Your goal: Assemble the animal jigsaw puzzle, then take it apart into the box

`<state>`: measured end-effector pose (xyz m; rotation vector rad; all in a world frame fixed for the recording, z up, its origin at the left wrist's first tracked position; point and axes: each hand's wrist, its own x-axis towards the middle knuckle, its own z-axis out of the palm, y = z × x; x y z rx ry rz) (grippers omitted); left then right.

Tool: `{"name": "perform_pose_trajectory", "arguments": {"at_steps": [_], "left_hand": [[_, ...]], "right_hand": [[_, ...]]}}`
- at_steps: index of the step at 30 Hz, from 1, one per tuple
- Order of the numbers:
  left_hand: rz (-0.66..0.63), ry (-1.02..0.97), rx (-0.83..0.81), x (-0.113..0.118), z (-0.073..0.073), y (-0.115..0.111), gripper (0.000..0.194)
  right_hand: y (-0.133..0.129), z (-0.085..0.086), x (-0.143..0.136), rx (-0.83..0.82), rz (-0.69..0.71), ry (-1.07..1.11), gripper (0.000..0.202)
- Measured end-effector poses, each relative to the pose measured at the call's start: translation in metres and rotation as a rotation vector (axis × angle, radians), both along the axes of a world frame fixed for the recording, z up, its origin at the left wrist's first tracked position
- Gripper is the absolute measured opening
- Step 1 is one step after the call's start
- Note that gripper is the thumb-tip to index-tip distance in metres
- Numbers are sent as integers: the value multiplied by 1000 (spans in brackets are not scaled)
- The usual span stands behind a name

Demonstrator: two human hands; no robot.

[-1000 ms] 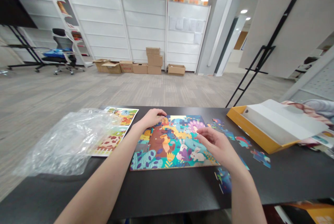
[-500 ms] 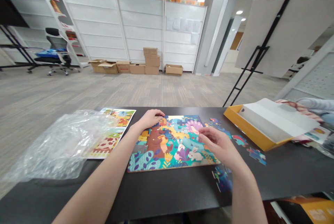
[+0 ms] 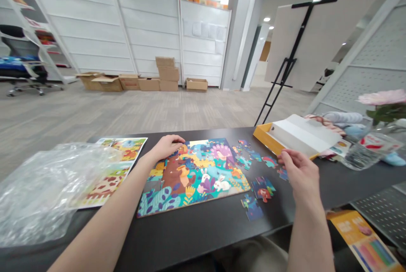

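A colourful animal puzzle (image 3: 193,174) lies on the black table, its picture showing rabbits, a bear and a peacock. My left hand (image 3: 168,146) rests at its upper left edge, fingers together; whether anything is under them is hidden. To the right of the puzzle, my right hand (image 3: 296,170) hovers over a loose blue piece (image 3: 282,174), fingertips bent close together; I cannot make out anything between them. Several loose pieces lie between the puzzle and this hand, among them a red and teal piece (image 3: 269,161), a dark cluster (image 3: 264,189) and a blue piece (image 3: 253,208).
A crumpled clear plastic bag (image 3: 60,179) partly covers printed picture sheets (image 3: 109,183) on the left. At the back right stands an open yellow box (image 3: 268,138) with a white flap. Beyond it are rolled cloths (image 3: 342,117) and a clear vase (image 3: 364,151) with a pink flower.
My right hand has moved right, from the puzzle's right side to the loose pieces. The view has turned right, bringing the vase into sight. My left hand stays at the puzzle's upper left.
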<state>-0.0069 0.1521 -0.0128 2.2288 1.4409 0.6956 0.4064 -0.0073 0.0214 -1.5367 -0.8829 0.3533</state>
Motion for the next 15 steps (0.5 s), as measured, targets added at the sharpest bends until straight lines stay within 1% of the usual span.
{"name": "perform_pose_trajectory", "arguments": {"at_steps": [2, 5, 9, 12, 15], "left_hand": [[-5, 6, 8, 0, 0, 1, 36], [-8, 12, 30, 0, 1, 1, 38], [22, 3, 93, -1, 5, -1, 39], [14, 7, 153, 3, 13, -4, 36], [-1, -14, 235, 11, 25, -10, 34]], "right_hand": [[0, -5, 8, -41, -69, -48, 41], [1, -8, 15, -120, -84, -195, 35], [-6, -7, 27, -225, -102, -373, 31], [-13, -8, 40, -278, -14, -460, 29], [-8, -10, 42, -307, 124, -509, 28]]}}
